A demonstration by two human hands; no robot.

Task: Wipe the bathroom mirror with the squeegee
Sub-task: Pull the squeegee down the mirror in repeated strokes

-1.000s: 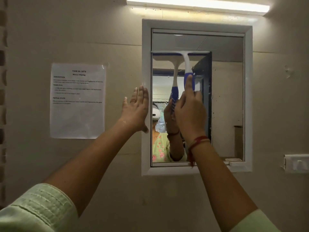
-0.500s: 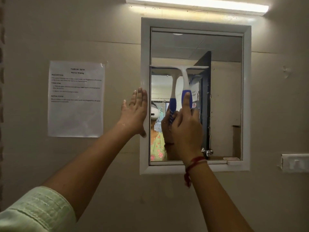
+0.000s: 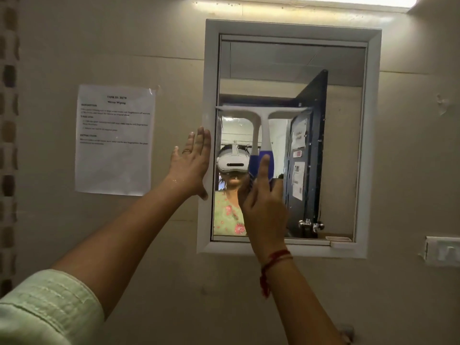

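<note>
A white-framed mirror hangs on the beige wall. A squeegee with a white blade bar and a blue grip lies against the glass, its blade level at about the mirror's mid-height and spanning the left two thirds. My right hand grips the blue handle from below, with the forefinger stretched up along it. My left hand presses flat, fingers straight, on the wall and the frame's left edge. The glass reflects the hand, the squeegee and a dark door.
A printed task sheet is taped to the wall left of the mirror. A white switch plate sits at the right edge. A strip light runs above the mirror. A small ledge piece sits at the frame's lower right.
My right hand has drawn the squeegee down the glass from near the top of the mirror to about mid-height. My left hand has stayed flat by the frame.
</note>
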